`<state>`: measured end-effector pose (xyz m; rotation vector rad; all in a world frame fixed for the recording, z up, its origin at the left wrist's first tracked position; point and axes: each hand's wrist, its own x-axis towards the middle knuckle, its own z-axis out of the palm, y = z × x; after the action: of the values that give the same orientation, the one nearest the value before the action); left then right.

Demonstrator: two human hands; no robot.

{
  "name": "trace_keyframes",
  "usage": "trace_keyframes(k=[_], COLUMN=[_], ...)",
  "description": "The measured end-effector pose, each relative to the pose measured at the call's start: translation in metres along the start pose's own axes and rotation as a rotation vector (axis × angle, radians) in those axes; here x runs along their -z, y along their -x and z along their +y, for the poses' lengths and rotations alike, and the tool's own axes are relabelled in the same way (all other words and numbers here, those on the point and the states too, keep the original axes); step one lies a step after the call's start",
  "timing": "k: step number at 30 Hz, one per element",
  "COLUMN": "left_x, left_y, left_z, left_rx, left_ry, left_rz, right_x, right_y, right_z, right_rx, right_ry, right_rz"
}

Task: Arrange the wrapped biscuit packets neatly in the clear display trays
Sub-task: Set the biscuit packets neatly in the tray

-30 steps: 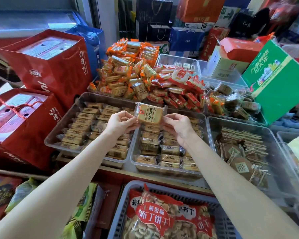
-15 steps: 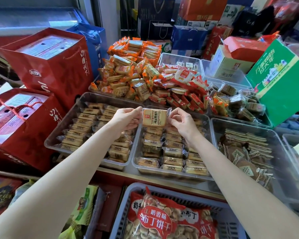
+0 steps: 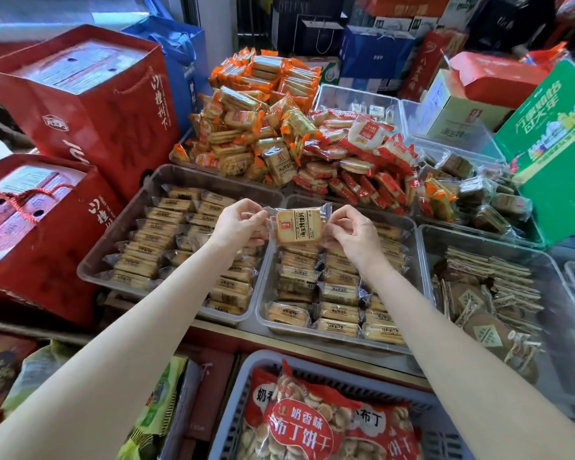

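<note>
A large red gift bag with white lettering (image 3: 90, 104) is seen at the far left, and a green printed carton (image 3: 558, 154) is tilted at the far right. Between them, a loose heap of orange-wrapped biscuit packets (image 3: 256, 127) is piled beside a heap of red-wrapped packets (image 3: 356, 161). Nearer, three clear plastic display trays are set side by side on the desk (image 3: 233, 330): the left tray (image 3: 113, 240) and the middle tray (image 3: 264, 293) are filled with rows of tan biscuit packets, while the right tray (image 3: 425, 257) is filled with brown-wrapped packets. A grey plastic basket (image 3: 243, 386) holding a red bag of small round biscuits (image 3: 316, 423) is placed nearest, at the bottom.

A single clear-wrapped tan biscuit packet (image 3: 298, 225) is held upright in the air over the far end of the middle tray, above the rows below. It lies between the two hands: its left crimped edge is pinched by the curled fingers of the left hand (image 3: 241, 224), and its right crimped edge is pinched by the curled fingers of the right hand (image 3: 352, 232). The hands are kept apart by the packet's width.
</note>
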<state>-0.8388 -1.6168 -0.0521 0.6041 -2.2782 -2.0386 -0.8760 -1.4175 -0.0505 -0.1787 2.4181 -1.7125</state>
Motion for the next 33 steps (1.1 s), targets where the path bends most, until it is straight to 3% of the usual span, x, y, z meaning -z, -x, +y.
trace_keyframes(k=[6, 10, 16, 20, 23, 25, 28, 30, 33], left_x=[0.027, 0.052, 0.071, 0.056, 0.042, 0.033, 0.02, 0.014, 0.014], left_y=[-0.005, -0.001, -0.005, 0.0, 0.008, 0.012, 0.017, 0.021, 0.025], left_z=[-0.026, -0.044, -0.057, -0.06, -0.064, -0.069, -0.072, -0.072, -0.069], left_rx=[0.037, 0.049, -0.002, -0.131, -0.271, -0.318, -0.329, -0.326, -0.323], left_ry=[-0.13, -0.137, -0.397, -0.489, -0.547, -0.571, -0.584, -0.588, -0.588], left_rz=[0.119, 0.098, 0.219, 0.204, 0.123, 0.063, 0.005, -0.043, -0.138], right_x=[-0.045, -0.083, -0.113, -0.109, -0.081, -0.062, -0.05, -0.051, -0.052], right_y=[-0.016, -0.031, -0.051, -0.053, -0.035, -0.016, 0.011, 0.023, 0.028], right_z=[0.007, 0.012, 0.021, 0.019, 0.016, 0.022, 0.04, 0.048, 0.052], right_rx=[0.002, -0.003, -0.094, -0.186, -0.024, 0.031, -0.002, 0.069, 0.088], right_ry=[0.065, 0.062, 0.162, 0.175, 0.352, 0.525, 0.918, 1.08, 1.032], right_rz=[-0.062, -0.121, -0.01, -0.149, -0.12, -0.291, -0.743, -0.814, -0.731])
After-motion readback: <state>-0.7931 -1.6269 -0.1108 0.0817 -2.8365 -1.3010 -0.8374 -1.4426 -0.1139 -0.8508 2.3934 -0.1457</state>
